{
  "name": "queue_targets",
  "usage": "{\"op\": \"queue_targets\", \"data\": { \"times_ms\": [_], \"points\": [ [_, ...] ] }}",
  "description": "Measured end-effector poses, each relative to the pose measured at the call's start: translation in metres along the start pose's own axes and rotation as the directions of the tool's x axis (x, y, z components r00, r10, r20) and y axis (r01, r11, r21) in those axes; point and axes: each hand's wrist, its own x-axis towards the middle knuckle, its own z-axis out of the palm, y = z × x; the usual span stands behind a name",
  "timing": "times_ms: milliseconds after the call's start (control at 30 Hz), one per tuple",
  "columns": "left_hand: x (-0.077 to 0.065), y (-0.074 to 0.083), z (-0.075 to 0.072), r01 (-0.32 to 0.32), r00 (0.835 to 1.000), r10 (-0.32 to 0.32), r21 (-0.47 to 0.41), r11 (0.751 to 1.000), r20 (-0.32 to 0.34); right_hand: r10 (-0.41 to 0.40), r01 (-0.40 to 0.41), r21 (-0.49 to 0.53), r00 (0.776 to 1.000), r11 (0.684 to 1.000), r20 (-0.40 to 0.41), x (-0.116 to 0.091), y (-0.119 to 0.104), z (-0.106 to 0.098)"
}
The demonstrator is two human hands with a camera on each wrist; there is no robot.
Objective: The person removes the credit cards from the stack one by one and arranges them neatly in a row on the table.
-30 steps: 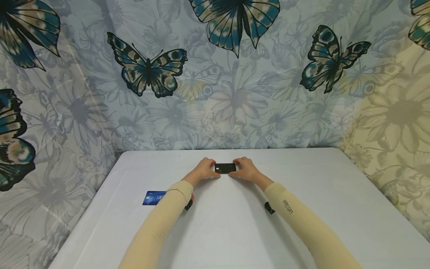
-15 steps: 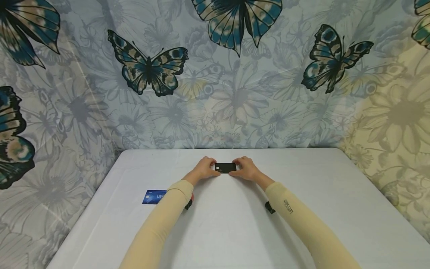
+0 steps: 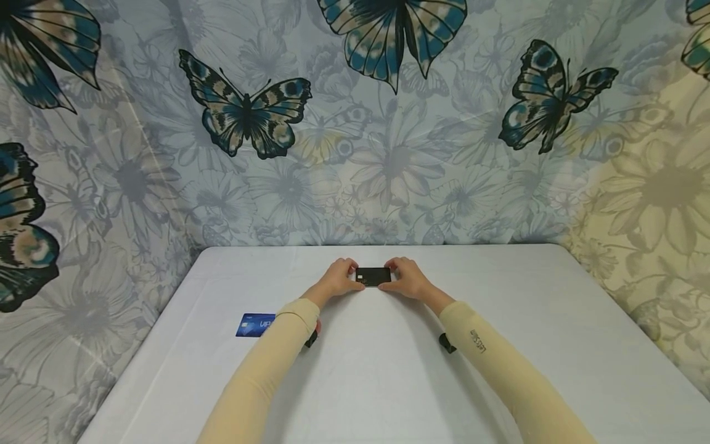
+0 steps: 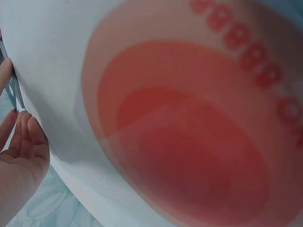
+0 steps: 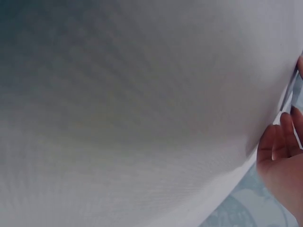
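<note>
In the head view a black bank card (image 3: 373, 277) with a small pale chip lies between both hands, near the far side of the table. My left hand (image 3: 338, 279) pinches its left edge between thumb and fingers. On the opposite edge, my right hand (image 3: 409, 279) has the same sort of pinch. The wrist views show the card only as a thin dark strip (image 4: 17, 87) at the fingertips, close over the white cloth. Fingers of the right hand (image 5: 281, 146) curl loosely below that strip.
A blue VIP card (image 3: 256, 325) lies on the white table (image 3: 377, 382), partly hidden by the left sleeve. Close under the left wrist is a blurred orange-red card (image 4: 180, 142) with red digits. A butterfly-patterned cloth (image 3: 388, 166) hangs behind the table.
Both hands keep their pinch on the black card and hardly move. The card's face tilts slightly; its lettering is fainter than a second ago. The head view shifts a little.
</note>
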Motion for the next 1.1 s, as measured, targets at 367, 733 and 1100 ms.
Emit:
{"op": "queue_targets", "data": {
  "times_ms": [367, 733, 1100],
  "points": [
    [-0.003, 0.002, 0.000, -0.036, 0.999, 0.032, -0.127, 0.991, -0.038, -0.033, 0.035, 0.057, 0.999, 0.998, -0.031, 0.000, -0.003, -0.001],
    [-0.007, 0.000, 0.002, -0.043, 0.998, 0.038, -0.115, 0.992, -0.043, -0.050, 0.053, 0.078, 0.998, 0.996, -0.046, -0.003, -0.007, 0.003],
    [-0.006, -0.003, -0.001, -0.078, 0.996, 0.072, -0.125, 0.989, -0.054, -0.060, 0.063, 0.061, 0.997, 0.996, -0.042, -0.007, -0.011, 0.000]
  ]
}}
